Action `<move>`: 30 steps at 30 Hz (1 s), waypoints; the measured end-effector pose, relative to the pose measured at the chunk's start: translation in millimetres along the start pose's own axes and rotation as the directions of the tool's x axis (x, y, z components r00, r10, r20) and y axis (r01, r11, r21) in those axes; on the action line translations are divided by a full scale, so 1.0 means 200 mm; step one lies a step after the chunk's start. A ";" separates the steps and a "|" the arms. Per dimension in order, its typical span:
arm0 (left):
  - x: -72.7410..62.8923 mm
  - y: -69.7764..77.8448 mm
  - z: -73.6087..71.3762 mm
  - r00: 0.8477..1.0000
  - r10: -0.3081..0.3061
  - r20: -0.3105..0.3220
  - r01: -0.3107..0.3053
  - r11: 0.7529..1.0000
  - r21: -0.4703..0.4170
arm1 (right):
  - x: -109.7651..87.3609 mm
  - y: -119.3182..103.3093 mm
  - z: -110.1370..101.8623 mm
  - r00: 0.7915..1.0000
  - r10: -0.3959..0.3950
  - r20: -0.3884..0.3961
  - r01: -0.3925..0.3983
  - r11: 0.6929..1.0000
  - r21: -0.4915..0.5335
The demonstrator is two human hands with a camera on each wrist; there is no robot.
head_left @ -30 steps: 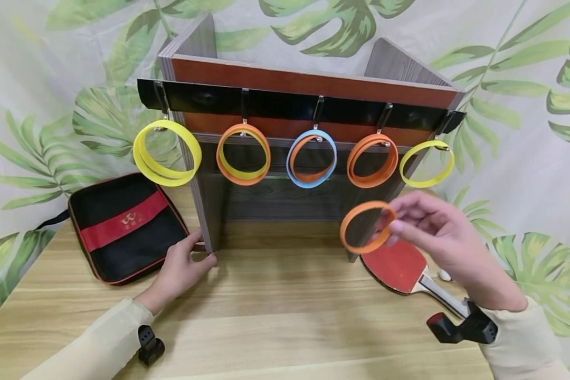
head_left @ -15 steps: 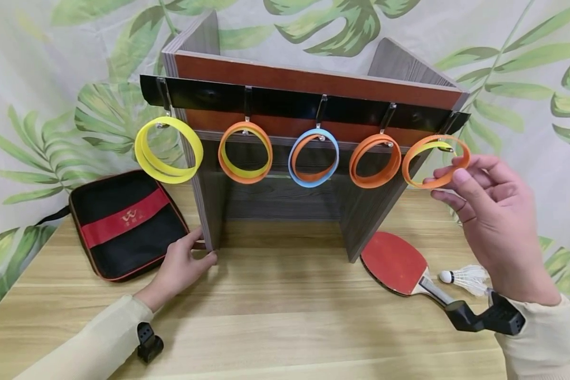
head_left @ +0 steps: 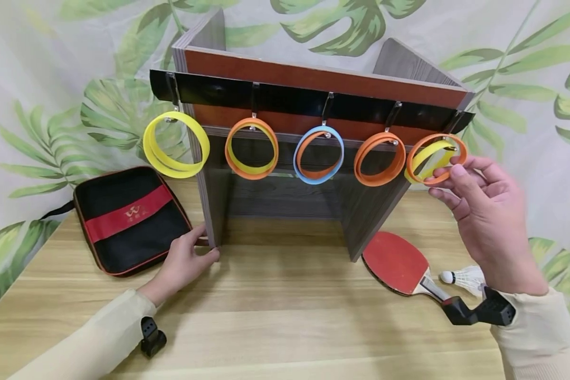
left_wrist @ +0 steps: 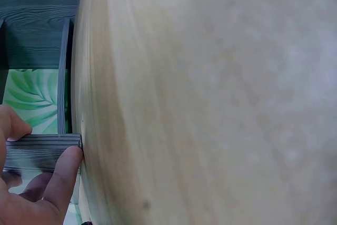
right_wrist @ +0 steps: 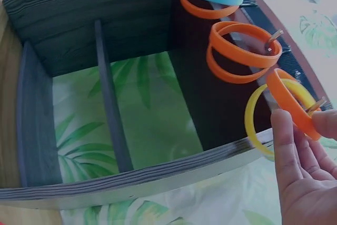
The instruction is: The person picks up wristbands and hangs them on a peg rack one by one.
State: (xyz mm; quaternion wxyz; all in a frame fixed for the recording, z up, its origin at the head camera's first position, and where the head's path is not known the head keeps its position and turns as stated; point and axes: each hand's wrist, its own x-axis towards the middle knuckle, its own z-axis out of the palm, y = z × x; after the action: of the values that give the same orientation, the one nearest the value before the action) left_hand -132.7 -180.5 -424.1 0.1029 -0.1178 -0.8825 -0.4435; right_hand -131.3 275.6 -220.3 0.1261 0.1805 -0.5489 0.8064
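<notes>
In the head view, my right hand (head_left: 489,221) pinches an orange silicone wristband (head_left: 464,152) between thumb and fingers at the rightmost hook of the rack. The band loops around the hook's metal tip (right_wrist: 316,105), in front of a yellow wristband (right_wrist: 251,117) hanging there. My left hand (head_left: 185,264) grips the foot of the left panel (head_left: 211,206) of the grey wood-grain rack. In the left wrist view, its fingers and thumb lie on both sides of that panel's edge (left_wrist: 45,143). The other hooks carry a yellow pair (head_left: 148,150), an orange-and-yellow pair (head_left: 228,153), a blue-and-orange pair (head_left: 342,153) and an orange pair (head_left: 361,163).
A black case (head_left: 133,245) with a red band lies left of the rack. To the right, a red table tennis paddle (head_left: 394,261) and a shuttlecock (head_left: 465,277) rest on the wooden table (head_left: 275,327). A leaf-print cloth (head_left: 551,132) hangs behind.
My right hand has carried the orange wristband up and right from the rack's middle to the rightmost hook. The yellow wristband there has turned. My left hand has kept its grip on the panel.
</notes>
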 end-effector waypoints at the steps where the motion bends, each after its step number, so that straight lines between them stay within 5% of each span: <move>1: 0.00 0.00 0.00 1.000 0.000 0.001 0.000 1.000 0.000 | 0.00 0.00 -0.01 1.000 0.007 -0.002 -0.007 1.000 -0.014; 30: 0.01 0.00 0.01 1.000 0.022 -0.008 -0.022 1.000 -0.009 | -0.05 0.07 -0.05 0.998 0.065 0.019 -0.062 0.991 -0.119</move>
State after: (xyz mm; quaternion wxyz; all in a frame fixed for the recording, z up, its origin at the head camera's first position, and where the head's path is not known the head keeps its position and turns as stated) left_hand -134.6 -179.1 -423.9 0.1106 -0.1262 -0.8787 -0.4469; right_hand -128.3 279.2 -239.5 0.1047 0.1645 -0.6026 0.7739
